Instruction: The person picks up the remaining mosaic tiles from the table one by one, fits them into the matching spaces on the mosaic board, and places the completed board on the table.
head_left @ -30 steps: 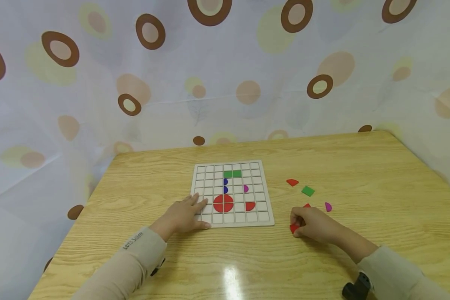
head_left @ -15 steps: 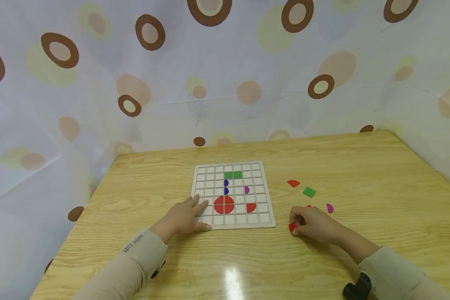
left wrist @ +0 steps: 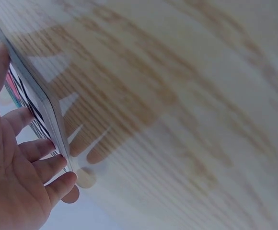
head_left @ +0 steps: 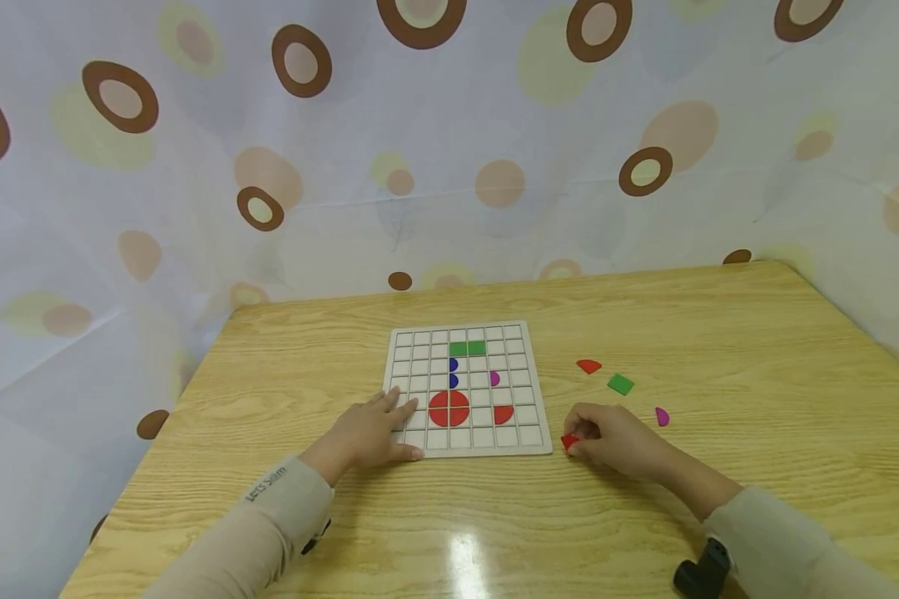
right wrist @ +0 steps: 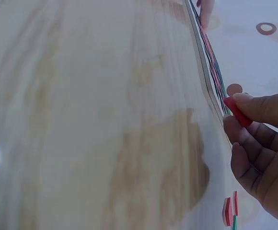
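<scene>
A white grid board point(head_left: 424, 451) lies on the table, with two green squares point(head_left: 468, 349), two blue half-circles point(head_left: 453, 373), a red circle of quarter pieces point(head_left: 449, 408), a purple half-circle point(head_left: 495, 379) and a lone red quarter-circle point(head_left: 504, 414) on it. My left hand point(head_left: 365, 428) rests on the board's front left corner, fingers spread; the left wrist view shows the fingertips on its edge. To the right of the board, my right hand point(head_left: 616, 438) pinches a red quarter-circle piece point(right wrist: 237, 111) between thumb and fingers, just above the table.
Beyond my right hand lie a loose red quarter-circle point(head_left: 588, 366), a green square point(head_left: 621, 383) and a purple half-circle point(head_left: 663, 416). The wooden table point(head_left: 389, 524) meets a patterned cloth point(head_left: 457, 125) at its back edge.
My right hand has moved slightly left and away from me with the red quarter-circle piece, toward the board. The left hand stays in place.
</scene>
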